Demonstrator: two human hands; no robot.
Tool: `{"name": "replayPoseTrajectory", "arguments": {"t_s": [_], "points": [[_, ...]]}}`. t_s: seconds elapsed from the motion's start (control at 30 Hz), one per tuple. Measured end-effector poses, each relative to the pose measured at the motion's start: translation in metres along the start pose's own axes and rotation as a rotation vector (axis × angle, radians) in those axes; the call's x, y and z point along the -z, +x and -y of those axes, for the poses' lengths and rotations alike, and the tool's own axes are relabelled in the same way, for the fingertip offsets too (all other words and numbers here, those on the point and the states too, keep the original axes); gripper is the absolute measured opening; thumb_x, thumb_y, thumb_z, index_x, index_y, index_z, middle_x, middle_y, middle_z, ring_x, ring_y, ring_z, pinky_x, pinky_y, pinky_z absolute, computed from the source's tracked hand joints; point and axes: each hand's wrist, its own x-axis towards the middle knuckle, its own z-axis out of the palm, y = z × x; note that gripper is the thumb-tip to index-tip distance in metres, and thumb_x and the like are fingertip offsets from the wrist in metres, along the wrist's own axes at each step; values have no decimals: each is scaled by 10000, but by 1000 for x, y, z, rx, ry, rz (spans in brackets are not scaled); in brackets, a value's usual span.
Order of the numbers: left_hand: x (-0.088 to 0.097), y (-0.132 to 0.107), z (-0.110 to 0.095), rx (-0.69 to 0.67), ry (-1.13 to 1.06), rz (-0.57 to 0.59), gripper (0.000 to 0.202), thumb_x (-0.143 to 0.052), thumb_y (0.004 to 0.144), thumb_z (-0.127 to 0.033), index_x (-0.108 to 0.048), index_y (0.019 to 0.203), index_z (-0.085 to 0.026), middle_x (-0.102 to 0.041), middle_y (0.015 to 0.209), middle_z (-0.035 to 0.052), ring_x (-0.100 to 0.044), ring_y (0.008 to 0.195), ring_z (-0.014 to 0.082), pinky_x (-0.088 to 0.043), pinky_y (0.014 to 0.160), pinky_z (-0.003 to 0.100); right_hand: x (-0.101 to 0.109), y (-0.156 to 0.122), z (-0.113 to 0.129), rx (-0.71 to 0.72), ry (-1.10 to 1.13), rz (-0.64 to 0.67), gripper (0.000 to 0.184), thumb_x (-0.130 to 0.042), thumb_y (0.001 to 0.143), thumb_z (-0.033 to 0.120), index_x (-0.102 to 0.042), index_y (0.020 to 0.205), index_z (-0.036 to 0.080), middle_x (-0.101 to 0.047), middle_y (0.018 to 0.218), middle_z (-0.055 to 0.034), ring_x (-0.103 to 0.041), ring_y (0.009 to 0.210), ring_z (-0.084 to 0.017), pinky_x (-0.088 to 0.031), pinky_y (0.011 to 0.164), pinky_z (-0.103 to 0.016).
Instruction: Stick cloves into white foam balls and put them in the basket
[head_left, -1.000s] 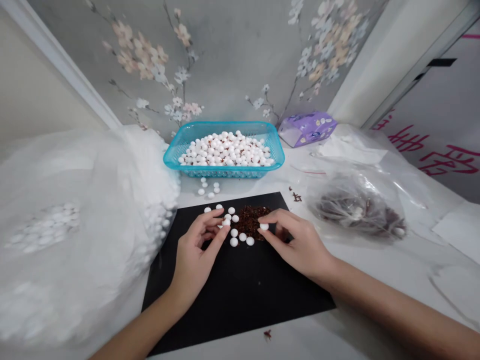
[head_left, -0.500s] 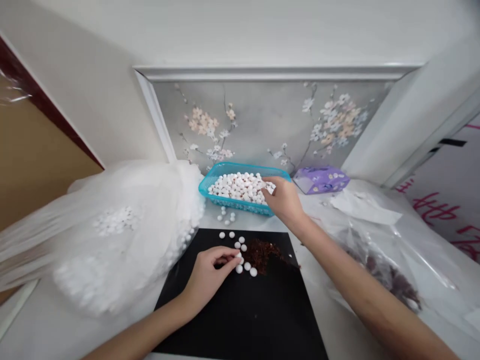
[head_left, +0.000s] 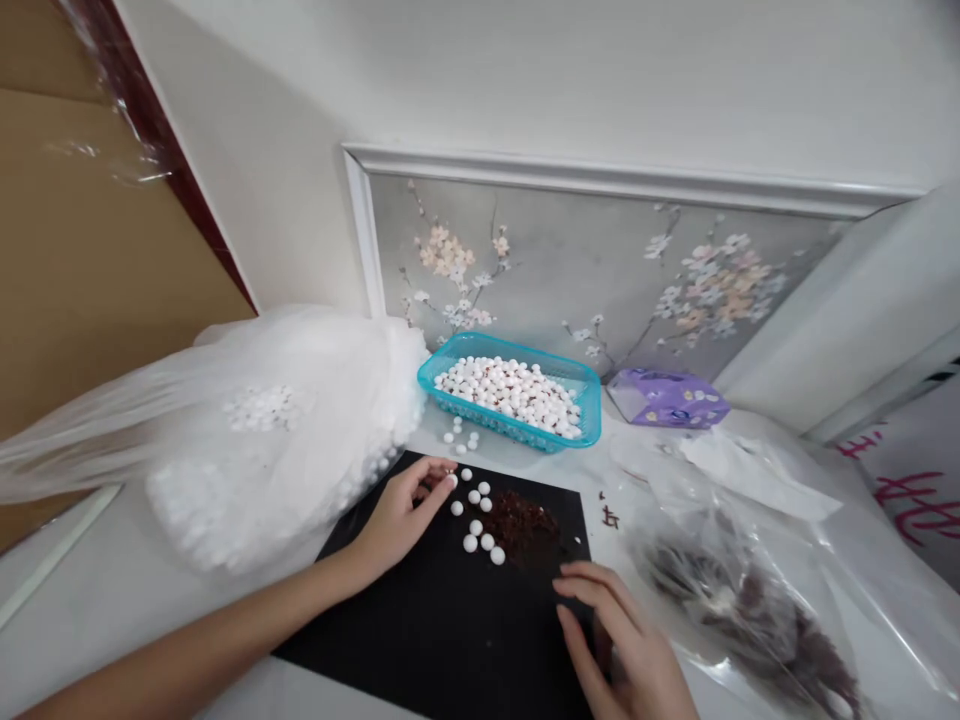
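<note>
Bare hands working around little white round beads [head_left: 475,520] on a matte black mat [head_left: 420,640]

Left hand [head_left: 397,520] is curling beside the beads, can't tell if it's pinching one; right hand [head_left: 615,630] is hanging half-open at the mat's right edge, below a crumbly reddish-brown flake pile [head_left: 521,527]. More beads are filling a turquoise plastic basket [head_left: 510,435].

A person's bare left hand [head_left: 397,520] extends palm down from an outstretched left forearm [head_left: 210,625], fingers [head_left: 431,480] loosely curled, while the right hand [head_left: 619,640] rests lower, cut by the frame's bottom edge, its fingers half-bent.
</note>
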Motion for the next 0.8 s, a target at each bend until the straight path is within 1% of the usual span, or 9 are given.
{"name": "replayPoseTrajectory", "arguments": {"t_s": [0.1,0.27,0.37,0.43,0.53,0.63,0.7,0.73,0.8], "points": [[3,5,5,9,-40,-9,260,-538,838,-373,-634,970,-171,-689,944,59,-645,885,189,-513,833,318,-6,-9,-3,-51,71,21,132,-477,875,238,-559,976,256,-602,1013,-88,-609,559,-139,-510,504,-253],[4,6,5,-7,52,26,264,-554,832,-391,-682,921,-178,-717,884,44,-665,812,187,-533,768,293,-10,-1,0,-113,154,36,119,-477,880,290,-580,900,232,-610,948,-74,-488,410,-90,-457,432,-238],[9,9,-2,-68,103,-5,229,-591,812,-367,-696,894,-181,-721,869,31,-666,783,169,-534,738,263,-14,-6,-4,-155,174,10,153,-478,883,324,-578,843,217,-609,886,-65,-477,416,-85,-424,419,-219],[15,18,-14,-140,115,-43,220,-605,805,-358,-697,883,-175,-721,852,28,-663,774,158,-533,730,250,-18,-12,-7,-173,195,14,179,-475,885,343,-578,818,213,-600,857,-54,-443,400,-69,-382,397,-207],[25,47,-44,-273,109,-81,249,-569,836,-365,-678,947,-169,-710,869,32,-654,793,143,-526,711,225,-21,-16,-10,-200,231,12,193,-483,879,360,-580,807,210,-585,843,-43,-397,383,-55,-329,377,-210],[30,97,-70,-439,155,-159,308,-559,842,-346,-621,1087,-169,-699,894,40,-642,841,139,-508,718,211,-19,-14,-11,-238,258,-15,188,-504,864,361,-585,797,205,-585,840,-41,-390,390,-57,-327,393,-217],[29,132,-75,-467,287,-174,392,-570,827,-296,-548,1195,-162,-698,876,37,-643,821,141,-498,715,220,-17,-10,-11,-263,268,-35,184,-523,848,362,-588,784,202,-585,828,-37,-391,399,-61,-332,404,-218],[28,147,-74,-446,381,-152,404,-568,818,-263,-535,1207,-158,-700,879,37,-645,809,146,-497,724,236,-16,-8,-12,-275,270,-45,181,-530,840,361,-589,779,201,-583,822,-33,-388,402,-61,-332,406,-217],[26,167,-68,-401,567,-52,346,-565,803,-229,-585,1143,-170,-694,987,55,-644,896,186,-492,792,292,-15,-7,-13,-299,274,-68,170,-537,829,356,-590,783,201,-578,813,-24,-374,399,-58,-325,402,-215]]}}
